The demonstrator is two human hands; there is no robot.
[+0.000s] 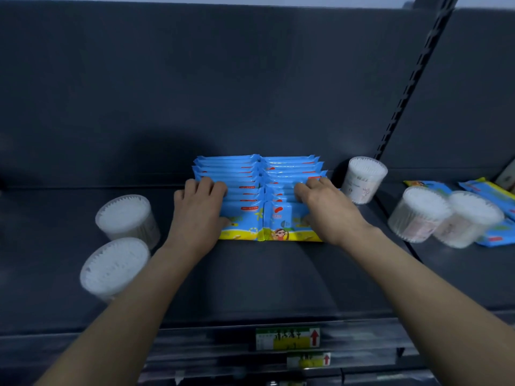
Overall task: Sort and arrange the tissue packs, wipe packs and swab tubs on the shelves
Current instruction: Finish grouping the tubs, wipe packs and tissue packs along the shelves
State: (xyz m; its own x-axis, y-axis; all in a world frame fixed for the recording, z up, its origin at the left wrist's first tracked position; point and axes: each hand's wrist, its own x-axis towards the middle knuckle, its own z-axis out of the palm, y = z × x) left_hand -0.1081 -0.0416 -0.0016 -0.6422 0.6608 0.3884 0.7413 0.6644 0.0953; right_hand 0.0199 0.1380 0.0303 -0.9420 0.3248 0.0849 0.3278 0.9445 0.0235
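Head view: 2 rows of blue wipe packs are standing mid-shelf, touching each other, dead ahead between the hands. Each row's long axis is running front to back, away from the person.

Left hand is grasping the left row, fingers curling over the pack tops. Right hand is mirroring that on the right row. Each hand is equally near its own row, so I'm judging this as squaring up both rows.

Left swab tubs are sitting nearer the left hand. The upright swab tub, tipped swab tubs and loose wipe packs are lying nearer the right hand.
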